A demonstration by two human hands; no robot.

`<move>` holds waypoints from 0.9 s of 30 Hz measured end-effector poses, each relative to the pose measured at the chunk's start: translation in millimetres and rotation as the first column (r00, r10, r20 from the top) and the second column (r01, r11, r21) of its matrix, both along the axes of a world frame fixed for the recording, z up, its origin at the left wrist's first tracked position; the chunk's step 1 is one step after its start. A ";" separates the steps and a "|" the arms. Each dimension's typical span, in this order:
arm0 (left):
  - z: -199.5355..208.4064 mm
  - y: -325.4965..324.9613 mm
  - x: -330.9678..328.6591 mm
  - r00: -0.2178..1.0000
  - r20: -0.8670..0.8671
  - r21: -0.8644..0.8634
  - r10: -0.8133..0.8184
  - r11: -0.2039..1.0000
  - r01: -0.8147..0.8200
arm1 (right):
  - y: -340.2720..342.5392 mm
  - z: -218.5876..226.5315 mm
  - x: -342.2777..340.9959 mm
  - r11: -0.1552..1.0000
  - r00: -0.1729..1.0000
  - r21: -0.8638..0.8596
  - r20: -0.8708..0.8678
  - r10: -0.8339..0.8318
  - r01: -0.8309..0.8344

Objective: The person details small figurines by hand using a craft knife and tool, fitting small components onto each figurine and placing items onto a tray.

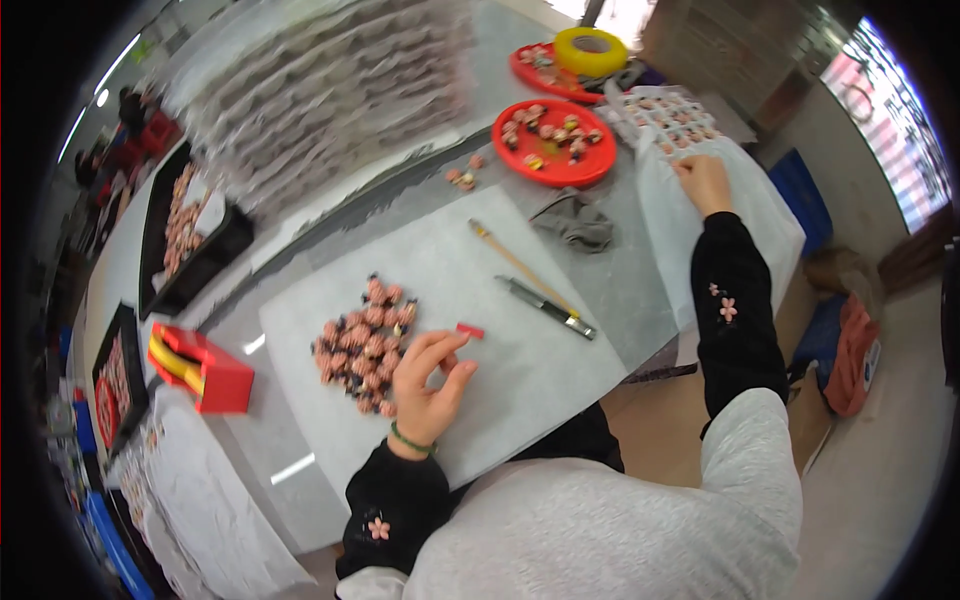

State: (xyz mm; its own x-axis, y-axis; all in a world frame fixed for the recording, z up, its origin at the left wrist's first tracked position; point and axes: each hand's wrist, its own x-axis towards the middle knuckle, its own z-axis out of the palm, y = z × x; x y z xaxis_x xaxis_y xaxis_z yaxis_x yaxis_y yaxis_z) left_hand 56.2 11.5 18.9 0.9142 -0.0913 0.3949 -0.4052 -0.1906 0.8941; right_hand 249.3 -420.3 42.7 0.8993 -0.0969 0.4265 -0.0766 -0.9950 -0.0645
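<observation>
My left hand (pixel 430 391) hovers over a white board (pixel 540 400), its thumb and fingers apart. At its index fingertip is a small red strip (pixel 470 331); I cannot tell whether it sticks to the finger or lies below. Beside that hand is a pile of small pink and dark figurines (pixel 362 345). My right hand (pixel 704 184) is stretched out to the far right, fingers closed together over white sheeting (pixel 680 240). What they may hold is hidden. Just beyond it, several rows of small figurines (pixel 672 118) sit on the sheeting.
On the board lie a thin brush (pixel 520 264) and a dark craft knife (pixel 545 305). Behind are a grey cloth (pixel 577 220), a red plate (pixel 553 170) of figurines and a yellow tape roll (pixel 590 52). Stacked trays (pixel 330 90), a black bin (pixel 205 265) and a red tape dispenser (pixel 226 378) stand left.
</observation>
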 end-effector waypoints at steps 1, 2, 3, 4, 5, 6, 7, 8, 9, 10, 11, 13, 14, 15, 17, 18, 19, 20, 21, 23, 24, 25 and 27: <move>-0.9 -0.5 0.3 1.000 0.027 0.021 -0.012 1.000 0.012 | -6.1 -0.8 1.0 0.998 1.000 -0.059 -0.024 0.004 -0.006; 3.1 -1.7 0.8 0.999 0.041 0.045 -0.028 0.999 0.026 | -14.2 -2.0 0.6 0.995 0.999 -0.095 -0.030 0.030 -0.033; 8.3 -2.3 1.1 0.998 0.055 0.074 -0.040 0.997 0.036 | -17.3 0.7 0.7 0.991 0.998 -0.131 -0.060 0.022 -0.029; 7.5 -2.2 0.6 0.997 0.040 0.055 -0.062 0.997 0.060 | -15.6 5.2 -1.2 0.990 0.997 -0.141 -0.083 0.009 -0.021; 7.4 -3.0 0.1 0.995 0.033 0.035 -0.093 0.995 0.092 | -20.8 8.2 -2.7 0.978 0.995 -0.209 -0.098 -0.007 -0.013; 5.0 -0.1 -3.5 0.999 0.011 0.048 -0.032 0.998 0.031 | 14.4 17.3 -9.1 0.873 0.989 -0.472 -0.023 -0.149 0.121; 2.3 0.6 -4.7 0.998 0.026 0.029 -0.059 0.998 0.059 | 38.4 20.1 -18.6 0.901 0.983 -0.415 0.177 -0.057 0.127; -0.2 -1.1 -3.5 0.993 0.048 0.003 -0.108 0.994 0.108 | 51.6 24.5 -21.0 0.934 0.966 -0.357 0.238 0.099 -0.008; -3.0 -1.0 -2.4 0.995 0.043 0.001 -0.089 0.996 0.089 | 65.1 28.0 -23.5 0.942 0.922 -0.302 0.304 0.241 -0.146; -0.9 -2.0 -3.9 0.992 0.080 0.042 -0.098 0.995 0.094 | 98.9 35.2 -38.0 0.937 0.893 -0.068 0.287 0.347 -0.343; -3.0 -0.1 -4.5 0.987 0.114 0.070 -0.112 0.992 0.105 | 145.7 38.9 -55.7 0.848 0.847 0.162 0.285 0.449 -0.504; -2.8 4.5 -7.7 0.988 0.126 0.060 -0.091 0.995 0.084 | 212.7 34.1 -82.0 0.586 0.740 0.529 0.127 0.660 -0.614; -3.2 5.2 -7.7 0.981 0.170 0.040 -0.092 0.995 0.087 | 236.5 31.1 -93.7 0.504 0.621 0.494 0.099 0.777 -0.708; -3.5 7.5 -9.4 0.974 0.211 0.026 -0.088 0.996 0.084 | 262.9 29.2 -106.0 0.432 0.520 0.548 0.007 0.854 -0.717; -0.6 6.4 -8.2 0.964 0.245 0.015 -0.099 0.995 0.098 | 294.5 15.2 -114.5 0.279 0.335 0.378 0.089 0.938 -0.883; -0.1 7.2 -8.1 0.957 0.271 0.011 -0.101 0.995 0.102 | 308.4 9.3 -117.0 0.278 0.334 0.374 0.092 0.938 -0.885; -0.1 6.9 -8.3 0.956 0.275 0.013 -0.101 0.995 0.101 | 320.6 4.4 -118.9 0.226 0.292 0.397 0.115 0.949 -0.890; -0.7 6.8 -8.5 0.953 0.295 -0.012 -0.065 0.997 0.072 | 328.2 -0.9 -118.6 0.169 0.248 0.419 0.140 0.959 -0.892; -1.0 7.3 -8.6 0.949 0.315 -0.038 -0.029 0.998 0.043 | 331.1 -7.2 -115.6 0.165 0.243 0.415 0.142 0.959 -0.894; -1.3 10.2 -8.9 0.947 0.321 -0.067 -0.002 0.997 0.024 | 335.8 -15.0 -110.4 0.125 0.204 0.361 0.189 0.961 -0.924; -1.4 11.6 -9.2 0.946 0.323 -0.097 0.023 0.995 0.009 | 334.9 -15.4 -110.2 0.121 0.198 0.358 0.186 0.962 -0.926; -1.2 13.1 -9.8 0.945 0.325 -0.101 0.029 0.995 0.004 | 332.4 -14.7 -110.6 0.188 0.287 0.423 0.185 0.940 -0.887; 3.1 14.0 -10.3 0.962 0.222 -0.178 0.160 0.977 -0.121 | 326.5 -10.1 -113.3 0.252 0.371 0.481 0.169 0.913 -0.840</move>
